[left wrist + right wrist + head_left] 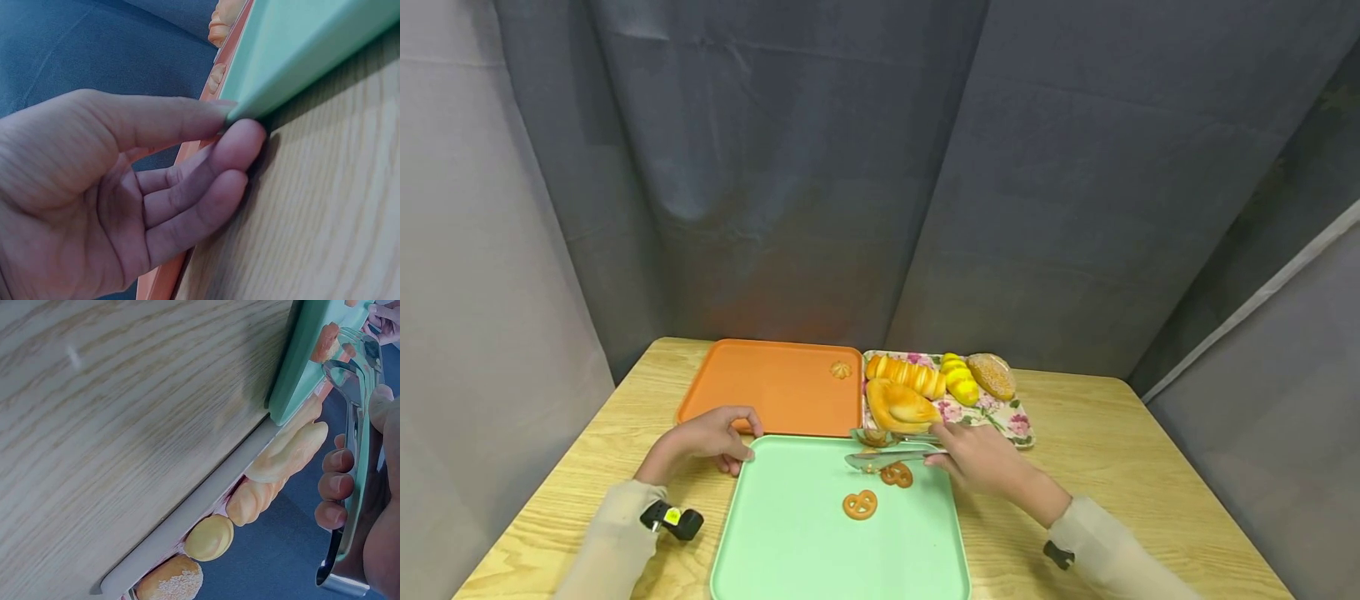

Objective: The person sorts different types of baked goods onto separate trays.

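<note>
My right hand point(981, 457) grips metal tongs point(356, 444), their two arms spread over the far right part of the green tray point(805, 550). Between and behind the tong tips a small brown baked piece point(874, 437) partly shows; whether the tongs pinch it I cannot tell. A pretzel point(897, 475) lies just in front of the tips, and a second, lighter pretzel point(860, 505) rests nearer on the tray. At the tray's far left corner, my left hand point(718, 437) pinches the rim between thumb and forefinger, the other fingers curled beneath.
Behind the green tray lies an orange tray point(767, 387) with one small round cookie point(840, 369). To its right, a floral tray point(1018, 425) bears a sliced loaf point(906, 375), a large folded bread point(898, 406), a yellow striped bun point(959, 379) and a seeded bun point(992, 375). Grey curtains surround the wooden table point(1105, 467).
</note>
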Demonstrator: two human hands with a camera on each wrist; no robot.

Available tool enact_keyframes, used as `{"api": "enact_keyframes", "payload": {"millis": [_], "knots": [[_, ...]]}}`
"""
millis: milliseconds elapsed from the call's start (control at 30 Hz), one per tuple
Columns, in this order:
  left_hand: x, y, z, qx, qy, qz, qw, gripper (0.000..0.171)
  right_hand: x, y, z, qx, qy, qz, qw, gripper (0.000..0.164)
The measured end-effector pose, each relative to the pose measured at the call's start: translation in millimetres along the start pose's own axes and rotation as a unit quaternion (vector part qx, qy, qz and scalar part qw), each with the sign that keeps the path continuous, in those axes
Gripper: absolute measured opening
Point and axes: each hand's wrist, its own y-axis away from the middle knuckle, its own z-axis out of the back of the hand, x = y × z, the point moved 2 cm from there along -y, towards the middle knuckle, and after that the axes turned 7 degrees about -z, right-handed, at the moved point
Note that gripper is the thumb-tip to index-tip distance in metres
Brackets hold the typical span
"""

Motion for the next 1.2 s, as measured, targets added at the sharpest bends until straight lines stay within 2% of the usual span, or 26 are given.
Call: {"api": "enact_keyframes", "payload": {"millis": [367,600,900,1200], "knots": [[1.6,0.0,-0.5,-0.001,-0.003,-0.002,1.0,0.025,11.9,-10.2,2.1,0.039,-0.016,-0.012,0.999,0.039],[2.8,-0.9,-0.2,0.0,-0.003,-0.002,1.0,0.025,11.4,-10.2,2.6,0.062,-0.033,-0.028,0.997,0.037],[1.9,-0.4,-0.1,-0.003,-0.003,0.001,1.0,0.025,8.2,-6.2,1.2,0.075,-0.042,-0.032,0.996,0.04],[3.0,-0.9,-0.5,-0.004,-0.002,-0.001,1.0,0.025,9.8,-8.1,0.9,0.064,-0.038,-0.026,0.997,0.036]]}}
